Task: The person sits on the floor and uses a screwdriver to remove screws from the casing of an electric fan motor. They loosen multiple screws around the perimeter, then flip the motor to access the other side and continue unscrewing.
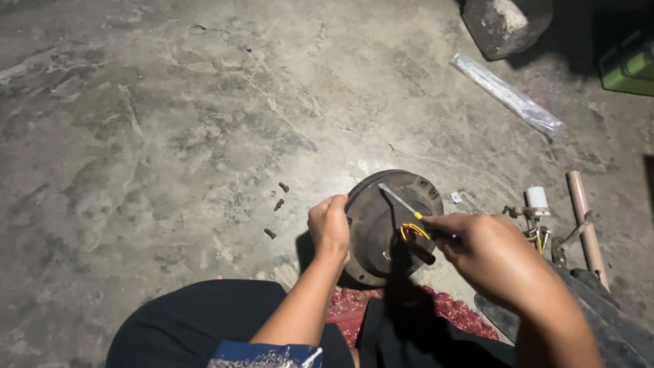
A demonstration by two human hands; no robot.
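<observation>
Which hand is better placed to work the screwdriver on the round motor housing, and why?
Right: the right hand already grips the screwdriver over the motor housing, while the left hand steadies its rim.

A single head-worn camera looks steeply down and forward from above a seated person's lap onto the concrete floor (170, 123). It sits close: the forearms enter from the bottom edge, and both hands meet just right of centre. The floor fills the frame to its top edge.

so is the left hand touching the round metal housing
Touching: the head view shows the left hand gripping the left rim of the round metal housing.
</observation>
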